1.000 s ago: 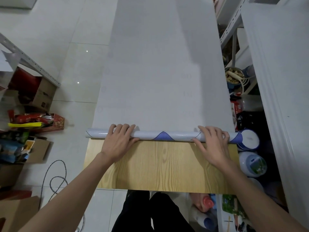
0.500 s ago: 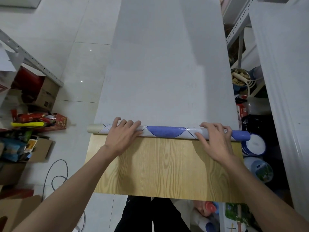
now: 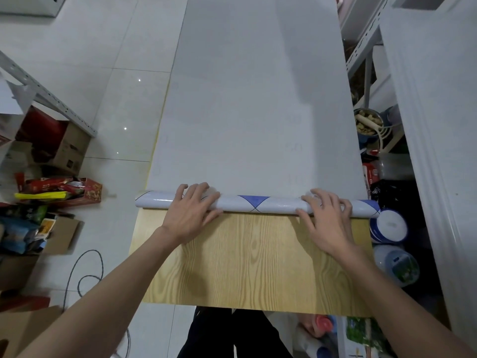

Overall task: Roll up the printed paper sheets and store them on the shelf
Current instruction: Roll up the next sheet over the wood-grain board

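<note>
The roll (image 3: 258, 204) is lying crosswise on the worktop (image 3: 253, 267), its long axis running left to right, with the unrolled sheet (image 3: 258, 99) stretching away beyond it. The left hand (image 3: 191, 215) and right hand (image 3: 326, 220) are pressing on it toward either end, equally near. Neither grip is clenching; the fingers are lying over the top. The coming push is probably going forward.

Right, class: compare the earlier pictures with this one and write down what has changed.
The roll has turned forward under the hands: its blue patch widened, then shrank to a triangle. The left hand and right hand stayed pressed on it; nothing was let go. The sheet still lies unrolled beyond, on the table.
</note>
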Demonstrator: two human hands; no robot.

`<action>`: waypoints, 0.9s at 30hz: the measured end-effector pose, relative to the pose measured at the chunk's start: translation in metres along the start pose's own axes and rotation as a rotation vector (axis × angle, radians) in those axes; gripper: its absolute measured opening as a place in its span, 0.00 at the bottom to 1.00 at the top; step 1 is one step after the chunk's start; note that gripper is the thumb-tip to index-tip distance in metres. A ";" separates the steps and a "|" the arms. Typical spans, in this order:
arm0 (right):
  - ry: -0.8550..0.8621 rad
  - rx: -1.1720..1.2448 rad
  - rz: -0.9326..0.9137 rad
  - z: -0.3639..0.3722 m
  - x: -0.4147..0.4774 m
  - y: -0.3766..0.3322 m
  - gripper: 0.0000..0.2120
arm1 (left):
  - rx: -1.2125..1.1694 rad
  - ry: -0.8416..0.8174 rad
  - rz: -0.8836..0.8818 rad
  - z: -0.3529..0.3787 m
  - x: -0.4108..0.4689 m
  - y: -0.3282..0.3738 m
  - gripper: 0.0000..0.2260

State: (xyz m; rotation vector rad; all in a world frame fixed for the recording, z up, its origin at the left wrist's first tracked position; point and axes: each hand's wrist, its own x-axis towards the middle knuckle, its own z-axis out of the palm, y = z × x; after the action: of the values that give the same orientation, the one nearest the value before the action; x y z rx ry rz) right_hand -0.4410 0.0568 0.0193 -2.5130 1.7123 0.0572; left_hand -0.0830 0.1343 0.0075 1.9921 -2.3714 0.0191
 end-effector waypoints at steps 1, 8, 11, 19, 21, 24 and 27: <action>-0.010 -0.004 0.002 0.002 -0.002 0.001 0.26 | 0.001 0.004 0.000 0.001 -0.001 0.000 0.23; 0.058 0.065 0.014 -0.002 -0.009 -0.001 0.21 | 0.007 0.042 0.049 -0.003 0.000 -0.004 0.19; 0.051 0.063 0.004 0.003 -0.014 -0.001 0.21 | -0.009 0.013 0.071 0.000 -0.003 -0.003 0.19; 0.028 0.021 0.019 0.004 -0.015 0.001 0.23 | -0.005 0.029 0.013 0.000 -0.009 0.005 0.22; 0.030 0.034 0.015 0.003 -0.014 0.000 0.22 | -0.015 0.023 0.024 0.000 -0.010 0.006 0.22; 0.017 0.022 0.009 0.007 -0.018 0.002 0.24 | 0.002 0.012 -0.002 0.000 -0.014 0.006 0.21; 0.005 -0.023 0.011 0.008 -0.020 0.003 0.28 | 0.027 0.020 0.008 0.000 -0.012 0.006 0.25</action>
State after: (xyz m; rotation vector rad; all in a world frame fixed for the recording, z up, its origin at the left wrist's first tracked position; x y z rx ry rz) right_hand -0.4510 0.0752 0.0133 -2.5216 1.7372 0.0721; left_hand -0.0864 0.1469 0.0073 1.9851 -2.3793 0.0715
